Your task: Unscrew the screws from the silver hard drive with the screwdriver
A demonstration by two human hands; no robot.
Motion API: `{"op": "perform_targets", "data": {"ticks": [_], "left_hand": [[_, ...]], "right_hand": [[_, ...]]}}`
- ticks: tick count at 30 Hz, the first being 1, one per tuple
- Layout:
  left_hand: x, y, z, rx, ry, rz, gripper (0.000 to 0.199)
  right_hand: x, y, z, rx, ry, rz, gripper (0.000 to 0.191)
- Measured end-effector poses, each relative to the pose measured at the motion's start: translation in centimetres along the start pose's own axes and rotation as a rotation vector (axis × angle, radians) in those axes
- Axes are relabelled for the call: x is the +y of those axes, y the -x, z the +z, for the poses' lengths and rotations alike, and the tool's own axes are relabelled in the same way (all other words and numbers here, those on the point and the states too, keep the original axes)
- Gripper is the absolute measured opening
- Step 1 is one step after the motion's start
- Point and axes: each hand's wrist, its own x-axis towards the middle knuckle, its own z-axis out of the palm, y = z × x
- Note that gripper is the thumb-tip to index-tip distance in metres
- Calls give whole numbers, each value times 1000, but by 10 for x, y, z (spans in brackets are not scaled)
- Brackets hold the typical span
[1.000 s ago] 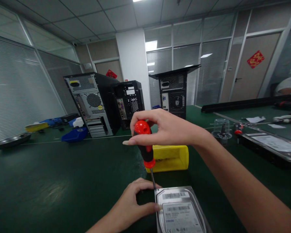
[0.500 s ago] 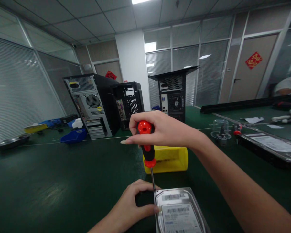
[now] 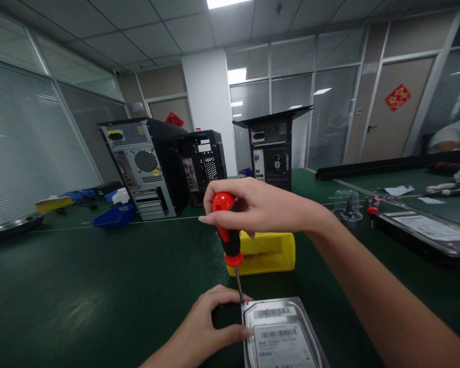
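A silver hard drive [image 3: 283, 332] with a white label lies at the bottom centre, its lower part cut off by the frame. My left hand [image 3: 210, 322] grips its left side, thumb on the top edge and fingers at the far corner. My right hand [image 3: 253, 204] is wrapped round the red and black handle of a screwdriver [image 3: 232, 243], just above the drive. The screwdriver leans slightly, and its shaft points down to the drive's far left corner, where the tip is too small to make out. Behind the drive is a yellow bin [image 3: 268, 253].
Computer cases [image 3: 147, 163] stand at the back left, another [image 3: 272, 153] at back centre. A blue bin [image 3: 115, 216] and a metal bowl [image 3: 13, 226] are on the left. A clear container [image 3: 347, 204] and another drive [image 3: 429, 230] lie right. A person's sleeve [image 3: 452, 135] shows far right.
The screwdriver's handle has tipped a little to the left, and my right hand's grip has turned with it. My left hand keeps its hold on the drive.
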Motion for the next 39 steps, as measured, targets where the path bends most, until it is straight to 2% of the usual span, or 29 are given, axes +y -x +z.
{"op": "perform_targets", "data": {"ticks": [6,12,20,26,34,39], "left_hand": [[1,1,0,8,-3,-17,44],[-3,1,2,21,-5,2,45],[-4,0,2,19,0,21,45],[-3,1,2,27,0,-1,47],[1,1,-1,5,-2,-27,48],[1,2,0,4,-1,-18,46]], "right_hand": [[0,-1,1,37,-7,19,30],[3,-4,2,157,257,2,37],[8,-4,4,223,414,68,43],[7,-2,1,173,434,79,33],[-5,10,-10,9,344,137,36],[-9,9,-11,48,348,84,37]]}}
